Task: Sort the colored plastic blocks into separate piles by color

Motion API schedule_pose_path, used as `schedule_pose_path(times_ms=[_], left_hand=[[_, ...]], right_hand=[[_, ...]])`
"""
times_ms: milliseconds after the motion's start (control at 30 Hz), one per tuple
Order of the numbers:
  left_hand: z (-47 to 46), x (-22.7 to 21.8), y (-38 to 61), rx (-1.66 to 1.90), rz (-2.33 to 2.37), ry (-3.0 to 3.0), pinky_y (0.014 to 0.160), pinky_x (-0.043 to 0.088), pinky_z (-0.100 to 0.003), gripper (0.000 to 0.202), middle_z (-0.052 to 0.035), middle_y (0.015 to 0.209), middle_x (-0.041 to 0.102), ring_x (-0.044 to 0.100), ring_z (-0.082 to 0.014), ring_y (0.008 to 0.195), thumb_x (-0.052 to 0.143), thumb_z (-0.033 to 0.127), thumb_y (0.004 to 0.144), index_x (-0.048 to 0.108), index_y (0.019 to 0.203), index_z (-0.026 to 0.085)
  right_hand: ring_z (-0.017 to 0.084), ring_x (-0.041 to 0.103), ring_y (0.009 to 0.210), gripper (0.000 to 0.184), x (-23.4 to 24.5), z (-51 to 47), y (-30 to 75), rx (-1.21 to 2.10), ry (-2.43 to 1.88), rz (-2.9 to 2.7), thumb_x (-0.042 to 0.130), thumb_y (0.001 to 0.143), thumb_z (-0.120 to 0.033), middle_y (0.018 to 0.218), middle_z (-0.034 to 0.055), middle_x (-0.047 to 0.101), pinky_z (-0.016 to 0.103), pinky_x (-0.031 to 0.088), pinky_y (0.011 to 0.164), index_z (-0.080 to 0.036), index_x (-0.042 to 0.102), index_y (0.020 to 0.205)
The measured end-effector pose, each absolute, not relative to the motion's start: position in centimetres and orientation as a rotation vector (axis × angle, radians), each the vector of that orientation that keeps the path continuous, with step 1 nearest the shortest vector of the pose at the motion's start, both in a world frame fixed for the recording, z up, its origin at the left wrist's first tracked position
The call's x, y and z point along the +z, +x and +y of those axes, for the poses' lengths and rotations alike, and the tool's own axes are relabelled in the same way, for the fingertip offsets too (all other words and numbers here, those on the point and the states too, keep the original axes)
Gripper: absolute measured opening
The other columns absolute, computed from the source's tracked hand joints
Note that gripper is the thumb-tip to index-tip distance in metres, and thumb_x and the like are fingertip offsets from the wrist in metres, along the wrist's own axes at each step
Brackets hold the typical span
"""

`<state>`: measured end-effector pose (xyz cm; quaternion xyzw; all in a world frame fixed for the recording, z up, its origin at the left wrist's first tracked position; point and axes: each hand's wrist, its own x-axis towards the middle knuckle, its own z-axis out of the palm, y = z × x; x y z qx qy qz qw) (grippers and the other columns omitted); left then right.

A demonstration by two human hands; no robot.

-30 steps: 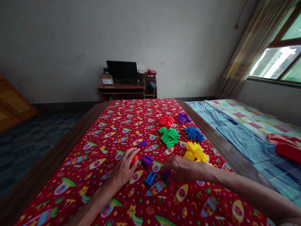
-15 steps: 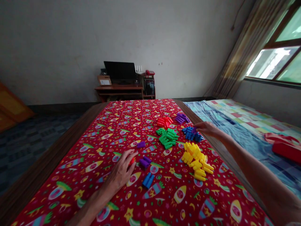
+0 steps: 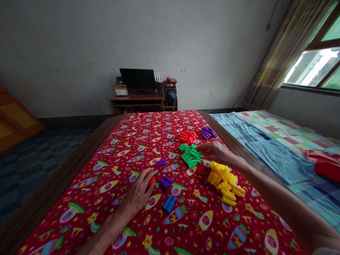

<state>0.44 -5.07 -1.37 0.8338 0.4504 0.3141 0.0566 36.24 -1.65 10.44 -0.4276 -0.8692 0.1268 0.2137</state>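
My left hand (image 3: 141,188) rests low on the patterned cloth. Its thumb and fingers curl around a small red toy block (image 3: 151,181), mostly covered. Just right of it lie a purple double-tube block (image 3: 166,182), a smaller purple block (image 3: 161,162) and a blue double-tube block (image 3: 169,203). My right hand (image 3: 214,151) hovers beside the pile of green blocks (image 3: 191,156), fingers closed together and pointing left; anything they pinch is hidden. That hand and wrist hide the blue pile. Nearer me sits a heap of yellow blocks (image 3: 225,182).
Behind the green pile are red blocks (image 3: 188,137) and purple blocks (image 3: 208,132). The red cloth (image 3: 119,202) covers the table, whose brown edge (image 3: 223,132) shows on the right. A bed (image 3: 255,141) stands alongside. A desk with a monitor (image 3: 138,80) is against the wall.
My right hand has moved left from the blue pile, where its fingertips were at a purple piece, toward the green pile. My left hand stays around the red block. The view has shifted slightly.
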Motion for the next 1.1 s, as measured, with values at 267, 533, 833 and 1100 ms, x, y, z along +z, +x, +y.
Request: schedule_pose_path(times_ms=[267,533,833,1100], left_hand=[[-5.4,-1.0,0.5,0.943,1.346,2.540,0.101,0.051,-0.040,0.034,-0.0113,0.128,0.055,0.057,-0.0239,0.120,0.040,0.026,0.096,0.056,0.125,0.021],[-4.8,-1.7,0.5,1.002,1.327,2.559,0.099,0.052,-0.039,0.034,-0.0111,0.126,0.056,0.059,-0.0239,0.117,0.040,0.025,0.095,0.059,0.122,0.021],[-4.8,-1.7,0.4,0.988,1.331,2.591,0.098,0.054,-0.038,0.033,-0.0108,0.125,0.057,0.060,-0.0237,0.116,0.041,0.025,0.094,0.060,0.121,0.021],[-4.7,-2.0,0.4,1.030,1.342,2.601,0.095,0.055,-0.036,0.034,-0.0111,0.125,0.058,0.061,-0.0239,0.114,0.039,0.026,0.095,0.060,0.121,0.022]], right_hand=[[0.012,0.053,0.065,0.026,11.0,-1.2,33.0,0.093,-1.293,-2.473,0.043,0.093,-0.022,0.076,0.0059,0.065,0.024,0.034,0.059,-0.016,0.067,0.085],[0.023,0.064,0.087,0.029,7.3,0.0,46.2,-0.147,-1.950,-2.189,0.063,0.081,-0.032,0.096,0.0108,0.071,0.029,0.046,0.071,-0.017,0.067,0.105],[0.025,0.064,0.100,0.023,6.5,-1.3,44.0,-0.151,-2.026,-2.261,0.058,0.083,-0.023,0.104,0.0109,0.072,0.031,0.048,0.081,-0.019,0.071,0.102],[0.024,0.066,0.084,0.043,8.5,1.5,45.7,-0.132,-1.721,-2.034,0.052,0.087,-0.035,0.096,0.0110,0.072,0.033,0.049,0.075,-0.015,0.061,0.124]])
